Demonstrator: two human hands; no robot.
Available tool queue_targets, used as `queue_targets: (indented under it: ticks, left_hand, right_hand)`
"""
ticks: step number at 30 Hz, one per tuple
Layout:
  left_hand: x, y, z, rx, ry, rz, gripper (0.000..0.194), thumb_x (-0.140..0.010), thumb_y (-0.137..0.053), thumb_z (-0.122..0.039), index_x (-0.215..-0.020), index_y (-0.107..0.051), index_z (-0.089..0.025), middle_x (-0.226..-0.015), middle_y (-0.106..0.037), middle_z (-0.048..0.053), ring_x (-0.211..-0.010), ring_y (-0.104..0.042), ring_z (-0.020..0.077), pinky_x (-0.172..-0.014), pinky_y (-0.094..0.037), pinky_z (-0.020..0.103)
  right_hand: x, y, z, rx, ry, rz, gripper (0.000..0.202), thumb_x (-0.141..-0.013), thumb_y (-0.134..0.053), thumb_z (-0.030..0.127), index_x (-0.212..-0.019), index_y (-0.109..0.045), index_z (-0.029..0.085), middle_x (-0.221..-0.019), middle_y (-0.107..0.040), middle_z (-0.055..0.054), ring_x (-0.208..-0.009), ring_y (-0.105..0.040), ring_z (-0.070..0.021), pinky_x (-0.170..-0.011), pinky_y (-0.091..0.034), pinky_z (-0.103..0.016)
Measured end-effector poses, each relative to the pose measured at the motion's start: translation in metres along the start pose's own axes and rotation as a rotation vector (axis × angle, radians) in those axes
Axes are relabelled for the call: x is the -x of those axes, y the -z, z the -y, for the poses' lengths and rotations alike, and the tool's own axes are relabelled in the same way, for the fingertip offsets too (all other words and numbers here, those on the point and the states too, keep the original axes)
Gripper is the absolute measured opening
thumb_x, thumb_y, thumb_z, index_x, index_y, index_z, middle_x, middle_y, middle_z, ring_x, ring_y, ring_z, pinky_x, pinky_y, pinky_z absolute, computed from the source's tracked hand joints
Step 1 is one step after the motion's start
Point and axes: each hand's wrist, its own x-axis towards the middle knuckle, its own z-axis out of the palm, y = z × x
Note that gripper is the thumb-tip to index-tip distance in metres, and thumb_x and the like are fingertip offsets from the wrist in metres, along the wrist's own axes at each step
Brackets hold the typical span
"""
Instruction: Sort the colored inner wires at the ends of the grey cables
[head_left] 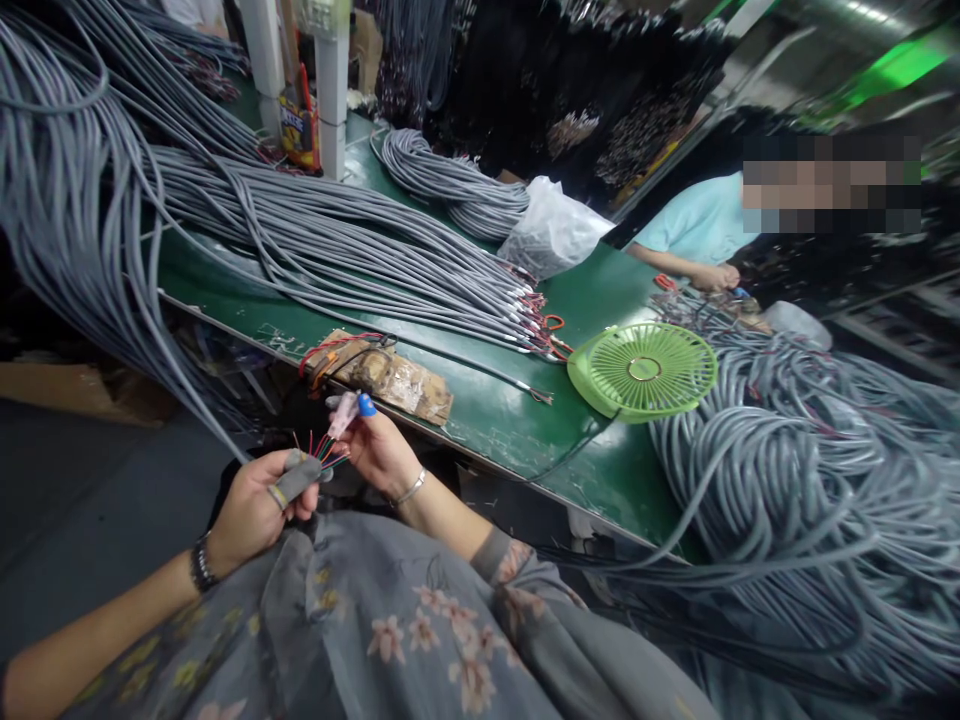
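Observation:
My left hand [259, 505], with grey tape on its thumb, is closed around the end of a grey cable [225, 438] that runs down from the upper left. Thin red, green and dark wires [324, 448] fan out of that end between my two hands. Against these wires my right hand [384, 455] has its fingers pinched; one fingertip wears a blue cover and another a pale wrapping. Both hands are in front of the table edge, above my lap. Just beyond them lies a worn wooden block [409, 388] with red, orange and black wires around it.
Long grey cables [360, 235] with stripped ends lie across the green table [480, 432]. A green fan [643, 370] stands near a large coiled cable heap [810, 470] at right. Behind are a plastic bag [555, 225] and a co-worker [694, 225] in light blue.

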Motion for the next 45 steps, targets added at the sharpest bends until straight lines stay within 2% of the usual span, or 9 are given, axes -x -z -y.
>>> queue_targets:
  ticks: [9,21,27,32,36,39,41,43,45]
  left_hand:
    - [-0.003,-0.003,-0.001,0.013,0.015,-0.066,0.027,-0.064,-0.079,-0.039,-0.054,-0.066,-0.018,-0.046,-0.063,-0.001,-0.04,-0.052,0.0092,-0.041,-0.037,0.019]
    - [-0.006,-0.009,-0.005,0.013,0.077,-0.029,0.028,-0.061,-0.078,-0.041,-0.052,-0.066,-0.018,-0.044,-0.062,0.0,-0.038,-0.05,0.0088,-0.04,-0.036,0.019]
    - [-0.004,-0.004,-0.001,0.0,0.01,0.004,0.025,-0.065,-0.077,-0.037,-0.051,-0.066,-0.019,-0.045,-0.062,-0.001,-0.039,-0.051,0.0095,-0.041,-0.04,0.02]
    - [0.001,0.002,0.003,-0.035,-0.049,-0.023,0.025,-0.068,-0.076,-0.037,-0.053,-0.068,-0.019,-0.047,-0.064,0.0,-0.041,-0.054,0.0098,-0.042,-0.04,0.019]
    - [0.0,-0.002,0.0,0.001,-0.027,-0.075,0.028,-0.067,-0.078,-0.04,-0.053,-0.067,-0.018,-0.046,-0.063,0.0,-0.04,-0.053,0.0097,-0.041,-0.039,0.019]
    - [-0.003,-0.005,-0.001,0.022,0.003,-0.084,0.029,-0.065,-0.078,-0.041,-0.053,-0.066,-0.018,-0.045,-0.063,0.0,-0.039,-0.053,0.0099,-0.04,-0.038,0.02]
    - [-0.004,-0.007,-0.001,0.028,0.011,-0.079,0.029,-0.064,-0.079,-0.041,-0.053,-0.066,-0.017,-0.045,-0.063,0.0,-0.039,-0.052,0.01,-0.04,-0.038,0.02]
    - [-0.006,-0.007,-0.001,0.029,0.01,-0.074,0.029,-0.064,-0.078,-0.04,-0.053,-0.066,-0.017,-0.045,-0.063,0.0,-0.039,-0.052,0.0098,-0.04,-0.037,0.02]
    - [-0.007,-0.008,-0.001,0.027,0.009,-0.074,0.028,-0.064,-0.078,-0.04,-0.052,-0.066,-0.017,-0.045,-0.063,0.0,-0.039,-0.052,0.0097,-0.04,-0.037,0.019]
  right_hand:
    - [0.0,0.007,-0.003,0.035,0.078,0.033,0.037,-0.084,-0.074,0.054,-0.084,-0.071,0.017,-0.071,-0.065,-0.001,-0.065,-0.058,-0.0121,-0.06,-0.048,-0.023]
    - [-0.001,0.005,-0.005,0.046,0.112,0.023,0.038,-0.081,-0.077,0.054,-0.084,-0.071,0.017,-0.069,-0.065,-0.001,-0.062,-0.056,-0.0122,-0.06,-0.047,-0.023]
    - [0.0,0.005,-0.003,0.022,0.004,0.014,0.044,-0.086,-0.068,0.061,-0.087,-0.07,0.017,-0.073,-0.068,-0.003,-0.062,-0.057,-0.0116,-0.056,-0.048,-0.022]
    - [0.002,0.003,0.001,0.047,0.051,-0.003,0.035,-0.08,-0.078,0.051,-0.086,-0.068,0.017,-0.068,-0.065,0.001,-0.058,-0.054,-0.0096,-0.054,-0.047,-0.021]
    - [0.001,0.006,-0.002,0.108,0.102,-0.009,0.045,-0.076,-0.077,0.062,-0.085,-0.068,0.019,-0.068,-0.065,0.001,-0.059,-0.055,-0.0115,-0.057,-0.049,-0.025]
    - [0.0,0.012,-0.008,0.205,0.234,-0.038,0.056,-0.069,-0.073,0.075,-0.078,-0.068,0.021,-0.065,-0.064,0.0,-0.061,-0.056,-0.0141,-0.06,-0.05,-0.028]
    - [-0.002,0.016,-0.01,0.276,0.298,-0.041,0.059,-0.069,-0.071,0.079,-0.077,-0.069,0.021,-0.063,-0.062,0.0,-0.063,-0.056,-0.015,-0.062,-0.049,-0.028]
    - [-0.004,0.017,-0.011,0.305,0.278,-0.007,0.06,-0.073,-0.067,0.079,-0.082,-0.072,0.02,-0.065,-0.063,-0.001,-0.064,-0.056,-0.0151,-0.061,-0.046,-0.027]
    - [-0.006,0.016,-0.01,0.275,0.193,0.034,0.059,-0.078,-0.066,0.076,-0.088,-0.073,0.018,-0.07,-0.066,-0.002,-0.064,-0.055,-0.0144,-0.058,-0.044,-0.026]
